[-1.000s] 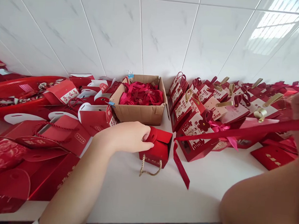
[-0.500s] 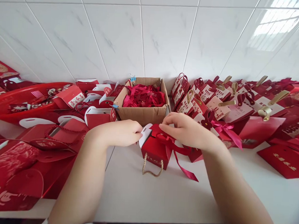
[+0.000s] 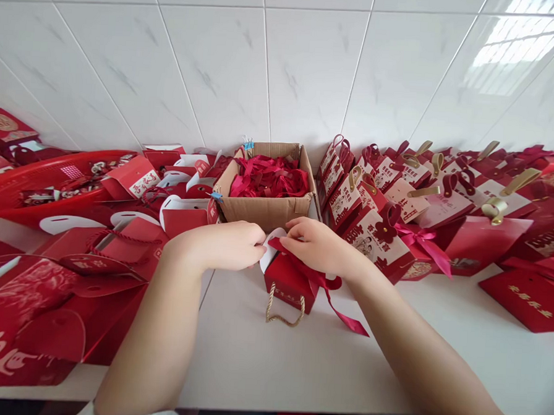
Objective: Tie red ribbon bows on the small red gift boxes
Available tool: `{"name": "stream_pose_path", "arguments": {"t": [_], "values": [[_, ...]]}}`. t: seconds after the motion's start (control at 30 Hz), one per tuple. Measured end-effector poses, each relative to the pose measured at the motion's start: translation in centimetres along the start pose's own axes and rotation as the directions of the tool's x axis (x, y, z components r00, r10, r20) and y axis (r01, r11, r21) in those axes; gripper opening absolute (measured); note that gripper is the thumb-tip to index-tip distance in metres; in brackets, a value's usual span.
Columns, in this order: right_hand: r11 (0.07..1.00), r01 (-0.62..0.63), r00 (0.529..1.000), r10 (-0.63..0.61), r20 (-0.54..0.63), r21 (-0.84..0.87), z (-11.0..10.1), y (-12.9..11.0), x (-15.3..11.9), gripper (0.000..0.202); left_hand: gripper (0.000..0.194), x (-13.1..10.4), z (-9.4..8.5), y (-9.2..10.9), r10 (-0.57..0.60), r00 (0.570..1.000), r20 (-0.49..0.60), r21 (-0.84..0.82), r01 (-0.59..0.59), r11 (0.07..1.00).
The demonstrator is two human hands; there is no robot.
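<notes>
A small red gift box (image 3: 288, 281) stands on the white table in front of me, its rope handle (image 3: 284, 322) hanging toward me. My left hand (image 3: 240, 246) is closed at the box's upper left, gripping the edge of its white-backed flap (image 3: 268, 251). On top, my right hand (image 3: 315, 243) is closed with its fingertips on the red ribbon, and its palm hides part of the box top. The ribbon (image 3: 352, 323) trails off the right side onto the table.
A cardboard box (image 3: 267, 212) full of red ribbons sits behind the gift box. Red bags and open boxes (image 3: 136, 237) crowd the left, beside a red basket (image 3: 51, 174). Rows of finished-looking boxes (image 3: 377, 240) fill the right. A tiled wall (image 3: 307, 66) rises behind.
My right hand has moved left and slightly down over the box top, toward my left hand, with the ribbon end at its fingers. My left hand keeps its place at the flap.
</notes>
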State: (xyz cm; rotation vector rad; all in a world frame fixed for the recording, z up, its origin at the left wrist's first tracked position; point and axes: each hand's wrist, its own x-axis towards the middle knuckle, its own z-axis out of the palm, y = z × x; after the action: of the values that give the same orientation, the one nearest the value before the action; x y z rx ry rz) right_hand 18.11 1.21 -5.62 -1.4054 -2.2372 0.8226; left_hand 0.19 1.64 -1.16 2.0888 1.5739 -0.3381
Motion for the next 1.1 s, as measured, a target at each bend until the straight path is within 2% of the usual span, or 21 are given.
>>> {"name": "stream_pose_path", "arguments": {"t": [0.13,0.33,0.63,0.77,0.83,0.9,0.97,1.03,1.1], "values": [[0.998,0.015,1.000,-0.013,-0.027,0.056,0.3,0.0,0.2,0.037,0.033,0.1,0.1,-0.1,0.003,1.000,0.000,0.016,-0.003,1.000],[0.988,0.031,0.998,-0.039,0.049,0.153,0.6,0.5,0.5,0.037,0.033,0.1,0.1,-0.3,-0.001,1.000,0.007,0.027,0.001,1.000],[0.995,0.087,0.996,-0.087,-0.010,0.045,0.9,0.4,0.7,0.029,0.035,0.0,0.3,0.3,0.002,1.000,-0.030,0.035,-0.001,0.999],[0.994,0.095,0.995,-0.094,-0.029,0.048,1.0,0.2,0.7,0.025,0.036,-0.4,-0.3,-0.7,0.057,0.998,-0.029,0.043,-0.056,0.998],[0.995,0.092,0.995,-0.090,-0.029,0.038,1.0,0.1,0.7,0.026,0.036,-0.5,-0.8,-1.6,0.071,0.994,-0.080,0.008,-0.071,0.997],[0.995,0.091,0.995,-0.091,-0.037,0.026,1.0,0.1,0.7,0.028,0.041,-0.3,-1.3,-2.4,0.039,0.987,-0.159,-0.034,-0.045,0.998],[0.995,0.101,0.994,-0.100,-0.036,0.025,1.0,0.1,0.7,0.027,0.048,0.3,-1.4,-2.8,0.002,0.981,-0.192,-0.061,-0.014,0.998],[0.994,0.109,0.993,-0.108,-0.036,0.020,1.1,0.2,0.7,0.025,0.051,1.1,-1.2,-2.7,0.025,0.987,-0.162,-0.075,-0.037,0.996],[0.994,0.112,0.993,-0.112,-0.043,0.007,1.1,0.3,0.8,0.025,0.049,1.9,-1.0,-2.3,0.124,0.989,-0.082,-0.086,-0.131,0.988]]}}
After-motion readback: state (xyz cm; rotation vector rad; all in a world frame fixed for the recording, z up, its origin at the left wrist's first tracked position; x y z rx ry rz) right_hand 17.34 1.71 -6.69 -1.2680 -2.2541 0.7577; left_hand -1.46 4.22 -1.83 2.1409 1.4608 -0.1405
